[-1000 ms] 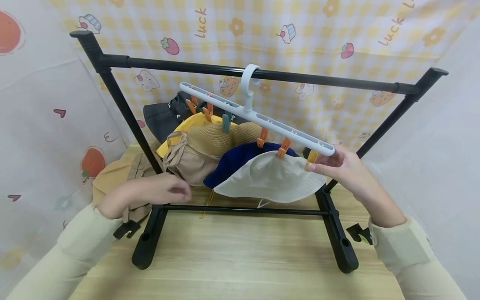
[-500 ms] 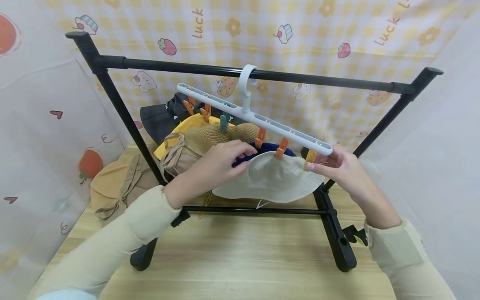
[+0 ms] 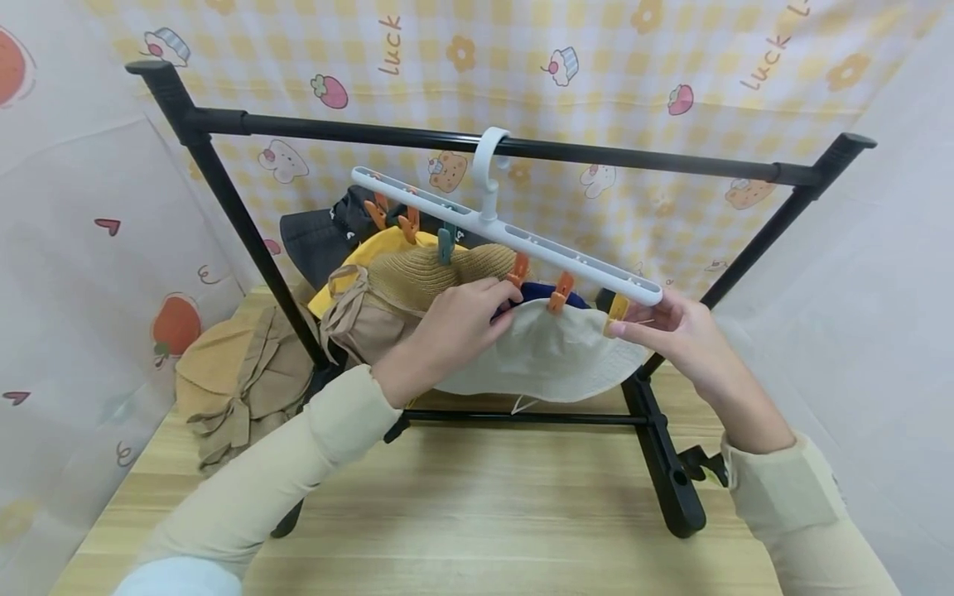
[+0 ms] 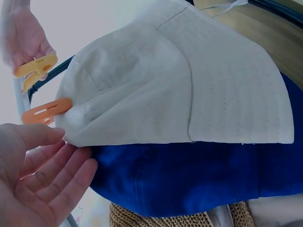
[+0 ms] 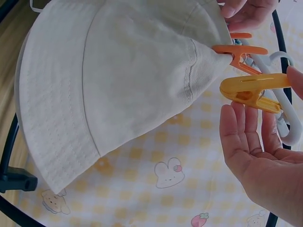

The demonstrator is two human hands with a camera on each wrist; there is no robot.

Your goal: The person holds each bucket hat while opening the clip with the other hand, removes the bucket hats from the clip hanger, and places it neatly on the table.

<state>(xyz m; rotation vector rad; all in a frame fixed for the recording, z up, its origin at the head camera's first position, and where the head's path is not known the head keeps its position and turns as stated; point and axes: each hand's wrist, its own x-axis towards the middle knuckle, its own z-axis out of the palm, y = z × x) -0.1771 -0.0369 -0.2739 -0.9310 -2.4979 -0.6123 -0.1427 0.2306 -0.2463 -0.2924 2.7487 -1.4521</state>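
A pale blue-grey clip hanger [image 3: 574, 259] hangs tilted from the black rail, its right end lower. My right hand [image 3: 689, 343] pinches the yellow clip [image 3: 617, 313] at that end; in the right wrist view no cloth is in the clip's jaws. My left hand [image 4: 42, 182] pinches the edge of the cream bucket hat [image 4: 137, 90] at its crown. An orange clip [image 3: 561, 291] beside that edge grips the cream hat. Behind it hangs a blue hat [image 4: 180, 175], near another orange clip [image 3: 517, 269], partly covered by my left hand in the head view.
A straw hat [image 3: 413, 273], a yellow hat [image 3: 385, 242] and a black hat [image 3: 313, 244] hang further along. Tan hats [image 3: 253, 364] lie on the table at left. The rack's black rail [image 3: 358, 132] and feet [image 3: 681, 501] frame the work.
My left hand has moved right and up from the rack's left side to the cream hat's edge and now pinches it. My right hand stays at the yellow clip.
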